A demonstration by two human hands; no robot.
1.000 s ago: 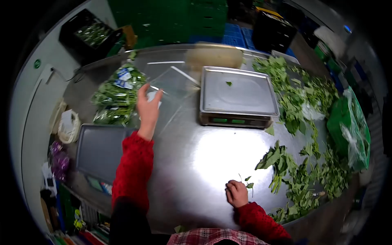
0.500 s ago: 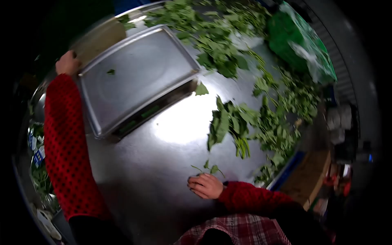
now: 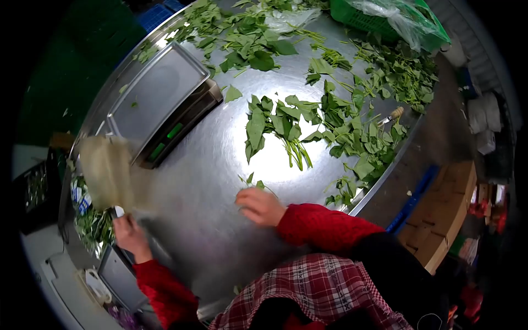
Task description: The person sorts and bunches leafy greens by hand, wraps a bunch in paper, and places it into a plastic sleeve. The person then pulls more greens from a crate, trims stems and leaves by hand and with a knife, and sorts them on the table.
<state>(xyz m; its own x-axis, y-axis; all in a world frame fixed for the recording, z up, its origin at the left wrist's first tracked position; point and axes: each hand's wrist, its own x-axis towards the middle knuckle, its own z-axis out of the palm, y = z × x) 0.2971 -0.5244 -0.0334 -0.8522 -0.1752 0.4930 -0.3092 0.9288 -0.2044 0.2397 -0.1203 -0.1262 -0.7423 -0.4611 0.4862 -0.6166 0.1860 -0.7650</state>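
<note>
Surface (image 3: 209, 184): leafy greens (image 3: 338, 114) spread 11 to 3 o'clock, scale (image 3: 159, 88) at 10. Tan item (image 3: 104, 173), blurred, at 9; left hand (image 3: 129, 234) at 8, grip closed on its near edge. Right hand (image 3: 261, 207) at 6, grip curled, can't tell if holding; sprig (image 3: 250, 178) just beside.

Beige object (image 3: 104, 170), blurred, broad and pale, showing at the left, its edge smearing toward the right, small green sprig (image 3: 250, 178), thin-stemmed, few-leaved, lying at near centre, partly hidden
</note>
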